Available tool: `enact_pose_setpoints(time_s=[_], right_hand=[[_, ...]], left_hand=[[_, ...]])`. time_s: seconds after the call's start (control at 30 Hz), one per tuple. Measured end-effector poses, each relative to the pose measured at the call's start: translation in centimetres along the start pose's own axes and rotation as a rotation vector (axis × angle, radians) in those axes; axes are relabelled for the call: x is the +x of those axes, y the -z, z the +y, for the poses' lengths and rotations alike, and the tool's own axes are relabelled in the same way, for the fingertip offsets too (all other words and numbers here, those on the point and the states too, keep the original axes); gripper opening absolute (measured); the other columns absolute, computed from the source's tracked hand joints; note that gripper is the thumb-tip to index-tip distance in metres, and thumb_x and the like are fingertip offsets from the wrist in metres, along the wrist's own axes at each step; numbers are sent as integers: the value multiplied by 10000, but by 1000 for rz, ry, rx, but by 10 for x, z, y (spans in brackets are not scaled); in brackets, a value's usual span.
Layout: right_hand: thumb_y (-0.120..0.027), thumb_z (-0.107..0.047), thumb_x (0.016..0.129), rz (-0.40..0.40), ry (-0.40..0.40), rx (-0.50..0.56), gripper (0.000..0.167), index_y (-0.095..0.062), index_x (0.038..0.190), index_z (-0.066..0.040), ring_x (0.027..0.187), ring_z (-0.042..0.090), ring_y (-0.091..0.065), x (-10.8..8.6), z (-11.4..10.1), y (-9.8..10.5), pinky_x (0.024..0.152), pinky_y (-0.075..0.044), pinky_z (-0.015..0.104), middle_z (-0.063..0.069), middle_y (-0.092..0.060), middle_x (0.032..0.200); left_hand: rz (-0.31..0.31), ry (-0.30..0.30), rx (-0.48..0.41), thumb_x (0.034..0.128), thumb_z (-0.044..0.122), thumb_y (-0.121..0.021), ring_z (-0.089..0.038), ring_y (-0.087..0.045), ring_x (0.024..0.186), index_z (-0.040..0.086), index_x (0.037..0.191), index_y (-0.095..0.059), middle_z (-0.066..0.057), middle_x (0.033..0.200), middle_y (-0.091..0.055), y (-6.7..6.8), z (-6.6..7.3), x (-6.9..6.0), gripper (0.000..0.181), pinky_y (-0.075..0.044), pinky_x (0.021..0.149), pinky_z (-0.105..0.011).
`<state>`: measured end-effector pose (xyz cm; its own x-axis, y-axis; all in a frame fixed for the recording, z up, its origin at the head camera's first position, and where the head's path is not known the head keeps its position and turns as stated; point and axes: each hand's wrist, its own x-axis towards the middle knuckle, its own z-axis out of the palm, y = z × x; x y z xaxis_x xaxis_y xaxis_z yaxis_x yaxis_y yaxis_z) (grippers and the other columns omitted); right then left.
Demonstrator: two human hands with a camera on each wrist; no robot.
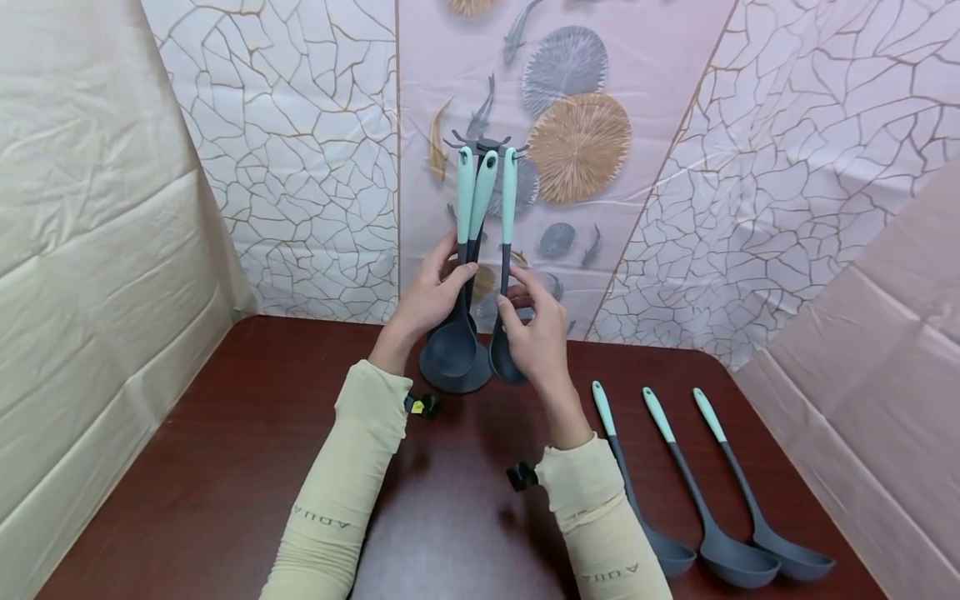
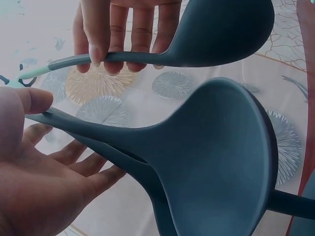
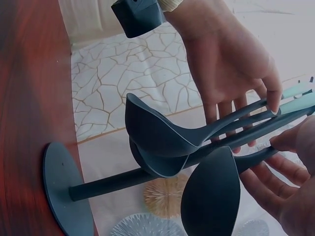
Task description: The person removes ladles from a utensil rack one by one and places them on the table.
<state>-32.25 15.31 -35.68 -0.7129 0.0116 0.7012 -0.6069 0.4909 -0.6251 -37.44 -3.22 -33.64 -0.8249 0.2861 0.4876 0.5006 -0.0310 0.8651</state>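
Head view: right hand (image 1: 538, 335) pinches a near-vertical ladle (image 1: 509, 200), bowl down; left hand (image 1: 426, 302) pinches two ladles (image 1: 464, 204) likewise.

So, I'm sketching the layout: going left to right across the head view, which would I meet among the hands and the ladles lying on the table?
Left hand → right hand → leftmost lying ladle → middle lying ladle → rightmost lying ladle.
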Motion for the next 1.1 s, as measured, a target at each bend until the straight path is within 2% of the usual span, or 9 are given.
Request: enact_pose_setpoints(time_s=[0.2,0.5,0.77,1.1], right_hand=[[-700,-118,1038,1,-6,10,439,-640,1472,-126,942,275,-716,1,-3,0,709,-626,454,140,-733,1077],[-703,-136,1039,19,0,16,448,-638,1482,-152,960,274,-709,3,-4,4,747,-617,470,143,-729,1085],[-702,-127,1036,7,-9,11,434,-652,1466,-151,940,251,-716,-4,1,3,740,-635,449,125,-730,1075],[-703,-125,1036,28,-7,50,442,-637,1473,-123,957,250,-702,3,-4,7,709,-624,451,130,-721,1093]], left_hand=[[13,-16,21,1117,226,-536,-307,-496,1459,236,1701,-235,-106,1624,-439,1,1,-1,657,-470,1121,-505],[25,-10,26,1122,259,-530,-286,-468,1482,276,1701,-232,-61,1673,-385,-3,5,-1,652,-445,1149,-480],[33,3,17,1123,262,-527,-284,-505,1452,286,1697,-243,-46,1668,-398,-6,-7,-8,641,-452,1139,-508],[24,-11,26,1127,276,-520,-266,-507,1450,289,1700,-222,-35,1680,-381,-3,1,-1,647,-455,1135,-499]])
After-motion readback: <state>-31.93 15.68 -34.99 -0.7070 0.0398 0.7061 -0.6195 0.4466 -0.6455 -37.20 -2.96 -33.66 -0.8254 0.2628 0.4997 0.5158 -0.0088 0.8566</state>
